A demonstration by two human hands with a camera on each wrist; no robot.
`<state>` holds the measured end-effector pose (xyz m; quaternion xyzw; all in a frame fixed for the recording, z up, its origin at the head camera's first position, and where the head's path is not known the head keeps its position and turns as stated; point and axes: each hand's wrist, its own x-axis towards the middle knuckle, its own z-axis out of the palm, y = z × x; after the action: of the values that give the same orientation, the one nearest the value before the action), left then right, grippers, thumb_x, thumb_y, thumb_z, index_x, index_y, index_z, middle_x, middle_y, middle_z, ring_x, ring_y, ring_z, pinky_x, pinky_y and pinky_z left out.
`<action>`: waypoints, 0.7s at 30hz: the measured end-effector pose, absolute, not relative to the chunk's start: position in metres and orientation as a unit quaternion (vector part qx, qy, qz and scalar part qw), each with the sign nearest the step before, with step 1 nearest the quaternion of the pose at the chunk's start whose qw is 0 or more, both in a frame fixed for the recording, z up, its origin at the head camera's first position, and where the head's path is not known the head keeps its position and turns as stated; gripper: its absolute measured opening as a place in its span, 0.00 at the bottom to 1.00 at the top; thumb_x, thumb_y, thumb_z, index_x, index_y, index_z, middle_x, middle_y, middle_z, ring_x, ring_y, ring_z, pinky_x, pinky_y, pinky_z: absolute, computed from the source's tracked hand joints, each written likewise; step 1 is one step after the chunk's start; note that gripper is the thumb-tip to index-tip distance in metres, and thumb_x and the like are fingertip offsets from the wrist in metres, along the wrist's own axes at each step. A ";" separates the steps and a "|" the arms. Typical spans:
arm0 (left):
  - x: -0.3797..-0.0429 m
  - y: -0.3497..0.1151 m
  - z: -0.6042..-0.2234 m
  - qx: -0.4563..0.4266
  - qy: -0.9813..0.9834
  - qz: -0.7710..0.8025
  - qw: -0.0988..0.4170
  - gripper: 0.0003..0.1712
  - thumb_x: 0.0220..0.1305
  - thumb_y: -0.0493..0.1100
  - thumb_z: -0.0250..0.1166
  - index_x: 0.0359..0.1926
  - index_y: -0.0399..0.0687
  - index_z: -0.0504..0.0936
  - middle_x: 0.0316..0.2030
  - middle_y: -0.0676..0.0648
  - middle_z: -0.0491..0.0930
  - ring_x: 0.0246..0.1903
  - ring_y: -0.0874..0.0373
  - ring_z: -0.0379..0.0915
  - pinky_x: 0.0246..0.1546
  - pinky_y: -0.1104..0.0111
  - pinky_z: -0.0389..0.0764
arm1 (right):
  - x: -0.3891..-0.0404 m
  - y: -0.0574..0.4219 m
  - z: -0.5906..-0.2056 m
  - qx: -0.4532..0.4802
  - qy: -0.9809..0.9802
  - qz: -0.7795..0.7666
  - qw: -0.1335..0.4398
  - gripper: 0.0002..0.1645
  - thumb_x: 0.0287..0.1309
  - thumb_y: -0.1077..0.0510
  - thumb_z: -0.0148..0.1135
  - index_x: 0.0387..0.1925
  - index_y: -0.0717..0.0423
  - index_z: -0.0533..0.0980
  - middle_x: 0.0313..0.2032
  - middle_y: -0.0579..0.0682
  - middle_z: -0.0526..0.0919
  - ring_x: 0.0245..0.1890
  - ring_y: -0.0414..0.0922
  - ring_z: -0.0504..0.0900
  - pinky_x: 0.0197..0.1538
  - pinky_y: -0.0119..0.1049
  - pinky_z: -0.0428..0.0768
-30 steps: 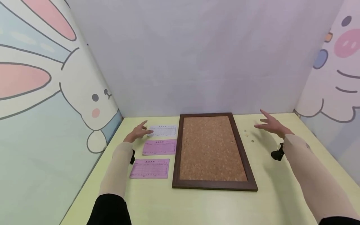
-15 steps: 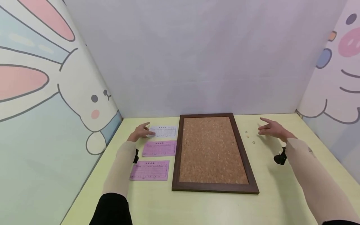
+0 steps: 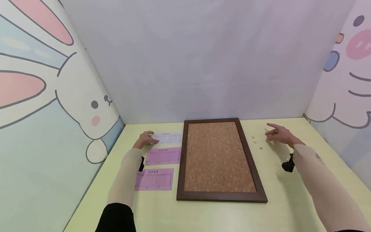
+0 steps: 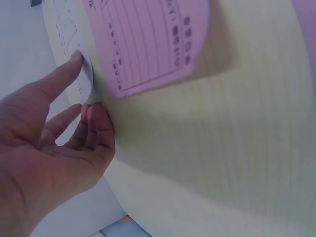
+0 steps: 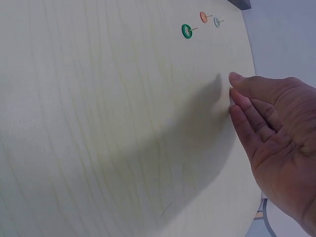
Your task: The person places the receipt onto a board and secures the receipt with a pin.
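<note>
My left hand [image 3: 145, 139] is at the left edge of a white printed slip [image 3: 169, 138]. In the left wrist view my thumb [image 4: 74, 61] lies on the slip's face and the curled fingers meet its bent-up corner. Two pink printed slips [image 3: 163, 156] lie below it, one under the other. My right hand [image 3: 281, 135] hovers over the table at the right, its fingers loosely bent with nothing visible in them. Nearest to it are a green thumbtack [image 5: 186, 31], an orange thumbtack [image 5: 203, 17] and a pale thumbtack [image 5: 217, 21], points sticking up.
A cork board [image 3: 218, 158] in a dark brown frame lies flat between the slips and the tacks. The pale yellow table [image 3: 214, 214] ends at a plain back wall [image 3: 203, 64]. Side panels carry cartoon animals, a rabbit [image 3: 81, 106] on the left.
My left hand has moved slightly toward the white slip and its fingers have closed in at the edge. My right hand has lowered a little and its fingers have drawn together.
</note>
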<state>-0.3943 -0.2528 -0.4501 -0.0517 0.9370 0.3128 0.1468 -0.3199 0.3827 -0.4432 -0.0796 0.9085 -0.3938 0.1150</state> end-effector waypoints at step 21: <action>-0.401 -0.258 -0.454 -0.127 0.876 0.449 0.124 0.33 0.69 0.35 0.61 0.72 0.31 0.66 0.66 0.30 0.72 0.51 0.50 0.77 0.48 0.66 0.80 | -0.308 0.382 -0.430 -0.077 0.917 -0.377 0.108 0.42 0.73 0.65 0.55 0.75 0.78 0.45 0.61 0.80 0.71 0.59 0.69 0.78 0.55 0.49 0.83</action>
<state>-0.4011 -0.2580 -0.4536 -0.1271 0.8759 0.4487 0.1240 -0.3075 0.3822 -0.4305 -0.0767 0.9168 -0.3765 0.1084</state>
